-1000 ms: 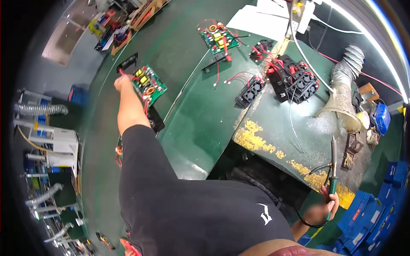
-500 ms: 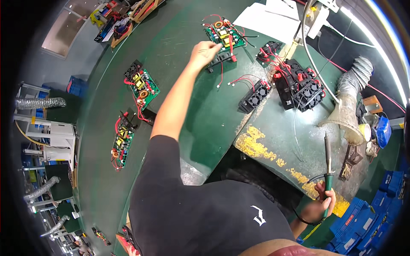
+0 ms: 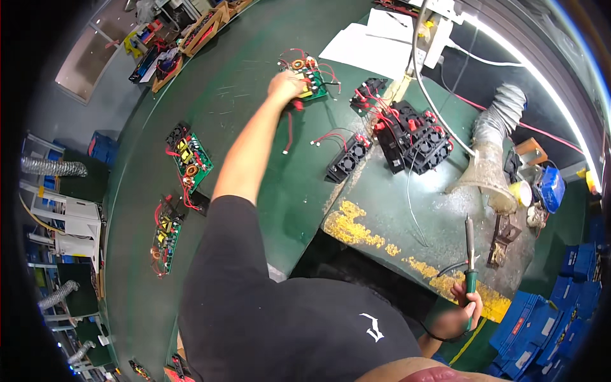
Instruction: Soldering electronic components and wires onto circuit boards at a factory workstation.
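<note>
My left hand (image 3: 285,86) reaches to the far middle of the green bench. Its fingers are closed at the left edge of a green circuit board (image 3: 314,86) with a copper coil, yellow transformers and red wires; the hand covers part of it. My right hand (image 3: 470,307), low on the right, wraps the green handle of a soldering iron (image 3: 470,245), whose tip points up and away. Right of the board lie black fan units with red wires: a single fan unit (image 3: 347,159) and a cluster of fans (image 3: 429,149).
Two more circuit boards (image 3: 193,159) (image 3: 167,245) lie on the bench at left. White papers (image 3: 366,51) lie at the back. A fume funnel with a flexible duct (image 3: 487,181) stands at right, above blue crates (image 3: 525,328). Wooden trays (image 3: 205,30) sit far left.
The view has shifted, so the bench appears further left and lower. My left hand has closed in on the circuit board, and a red connector there has moved left. The right hand still holds the soldering iron.
</note>
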### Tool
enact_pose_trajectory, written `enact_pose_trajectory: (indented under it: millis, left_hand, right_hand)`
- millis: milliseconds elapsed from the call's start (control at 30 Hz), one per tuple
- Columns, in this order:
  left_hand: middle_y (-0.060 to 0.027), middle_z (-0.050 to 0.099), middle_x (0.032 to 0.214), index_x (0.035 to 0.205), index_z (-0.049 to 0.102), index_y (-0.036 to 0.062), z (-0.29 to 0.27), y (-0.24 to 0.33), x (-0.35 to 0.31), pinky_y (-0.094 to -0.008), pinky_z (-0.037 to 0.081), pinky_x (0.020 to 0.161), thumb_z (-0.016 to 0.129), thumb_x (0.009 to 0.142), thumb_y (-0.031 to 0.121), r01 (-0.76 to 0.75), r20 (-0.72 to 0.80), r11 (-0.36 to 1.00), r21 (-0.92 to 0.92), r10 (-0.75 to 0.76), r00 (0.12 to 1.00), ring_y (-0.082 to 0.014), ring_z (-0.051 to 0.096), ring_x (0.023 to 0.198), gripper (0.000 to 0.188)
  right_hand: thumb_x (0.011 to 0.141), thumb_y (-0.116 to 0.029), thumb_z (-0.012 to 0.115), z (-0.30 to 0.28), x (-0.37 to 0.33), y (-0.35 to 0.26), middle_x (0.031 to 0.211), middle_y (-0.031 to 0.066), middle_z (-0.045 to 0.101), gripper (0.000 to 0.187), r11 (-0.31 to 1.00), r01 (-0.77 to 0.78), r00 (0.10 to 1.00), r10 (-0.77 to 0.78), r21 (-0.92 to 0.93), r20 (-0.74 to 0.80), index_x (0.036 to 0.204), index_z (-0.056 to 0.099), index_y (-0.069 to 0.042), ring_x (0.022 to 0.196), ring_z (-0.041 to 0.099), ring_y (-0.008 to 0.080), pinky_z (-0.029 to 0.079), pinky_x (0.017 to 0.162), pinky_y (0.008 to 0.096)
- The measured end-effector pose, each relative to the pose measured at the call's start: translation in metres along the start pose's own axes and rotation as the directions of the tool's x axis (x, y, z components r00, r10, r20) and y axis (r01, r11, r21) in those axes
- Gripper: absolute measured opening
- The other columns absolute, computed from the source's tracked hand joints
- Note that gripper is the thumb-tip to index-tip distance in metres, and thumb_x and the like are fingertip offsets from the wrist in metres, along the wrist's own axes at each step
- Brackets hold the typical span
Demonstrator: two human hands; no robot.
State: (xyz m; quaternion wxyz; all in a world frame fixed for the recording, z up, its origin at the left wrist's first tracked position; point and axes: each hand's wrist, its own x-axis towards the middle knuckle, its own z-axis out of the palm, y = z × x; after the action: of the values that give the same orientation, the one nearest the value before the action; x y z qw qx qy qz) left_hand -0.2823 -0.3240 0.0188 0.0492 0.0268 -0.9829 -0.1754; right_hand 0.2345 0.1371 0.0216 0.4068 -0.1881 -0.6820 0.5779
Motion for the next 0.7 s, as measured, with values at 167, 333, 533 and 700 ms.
enact_pose_trajectory:
  millis: [167, 333, 533, 700]
  left_hand:
    - [-0.0132, 0.076, 0.090, 0.089, 0.081, 0.0126, -0.090, 0.004, -0.047, -0.0474, 0.053, 0.078, 0.075, 0.084, 0.036, -0.098, 0.127, 0.958, 0.270, 0.066, 0.990, -0.0348, 0.071, 0.087, 0.024]
    - [-0.0012, 0.069, 0.104, 0.083, 0.082, 0.0135, -0.193, 0.026, -0.121, -0.0414, 0.039, 0.099, 0.076, 0.081, 0.028, -0.407, 0.128, 0.629, 0.662, 0.440, 0.889, -0.0239, 0.053, 0.116, 0.016]
    - [0.0004, 0.059, 0.139, 0.076, 0.080, 0.0087, -0.245, 0.085, -0.187, -0.0454, 0.033, 0.109, 0.077, 0.077, 0.025, -0.585, 0.199, 0.423, 0.692, 0.668, 0.717, -0.0261, 0.044, 0.137, 0.017]
    - [0.0060, 0.065, 0.129, 0.087, 0.073, 0.0154, -0.274, 0.140, -0.268, -0.0401, 0.033, 0.104, 0.077, 0.075, 0.018, -0.644, 0.147, 0.291, 0.707, 0.831, 0.537, -0.0215, 0.051, 0.128, 0.014]
  right_hand:
    - [0.103, -0.022, 0.043, -0.010, -0.001, 0.009, 0.099, 0.0256, 0.070, 0.032, 1.000, 0.010, 1.000, -0.010, 0.004, -0.024, 0.106, 0.060, 0.005, 0.082, 0.074, 0.0313, 0.062, 0.077, 0.0379]
    - [0.102, -0.021, 0.045, -0.010, -0.003, 0.008, 0.100, 0.0245, 0.070, 0.031, 0.997, -0.021, 0.999, 0.018, 0.077, 0.044, 0.106, 0.061, 0.005, 0.084, 0.074, 0.0323, 0.062, 0.078, 0.0403]
    - [0.101, -0.018, 0.042, -0.014, 0.004, 0.001, 0.104, 0.0235, 0.068, 0.029, 0.997, 0.073, 0.996, -0.074, 0.023, 0.052, 0.101, 0.060, 0.005, 0.081, 0.073, 0.0314, 0.061, 0.074, 0.0394]
    - [0.101, -0.015, 0.042, -0.027, 0.008, 0.003, 0.108, 0.0258, 0.066, 0.029, 0.996, 0.086, 0.996, -0.086, 0.037, -0.012, 0.105, 0.059, 0.008, 0.086, 0.074, 0.0361, 0.063, 0.078, 0.0424]
